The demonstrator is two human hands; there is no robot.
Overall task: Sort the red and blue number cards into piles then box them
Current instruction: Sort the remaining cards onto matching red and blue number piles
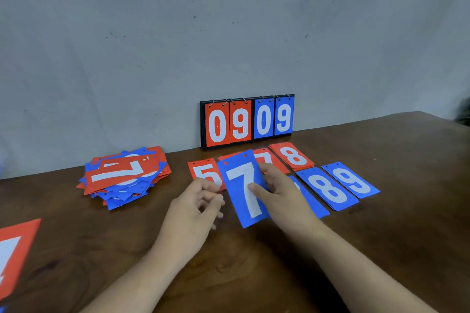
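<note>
Fingers (pixel 268 173) of my right hand (pixel 282 197) are risking a slip, I am judging: they are gripping the blue 7 card (pixel 244 185) only along its right side, and it seems to be hanging tilted over the worktop (pixel 381 236). A loose pinch could be letting it fall onto the red 5 card (pixel 203 173) just left of them or the red 7 card (pixel 267 159) just beyond them, mixing the colours. Setting it down carelessly could also be nudging the partly hidden blue card (pixel 312 207) lying under my right wrist, or the blue 8 card (pixel 328 189) and blue 9 card (pixel 352 180) to the right of the fingers. These right fingers are closing narrowly on the card, thumb pressing its white numeral, the others curling round its far edge. My left hand (pixel 195 211) is keeping its fingers (pixel 213 198) loosely curled right at the card's left edge; I am not able to tell whether they are pinching it or merely touching it. The mixed heap (pixel 124 178) is lying well to their left, not yet sorted.
</note>
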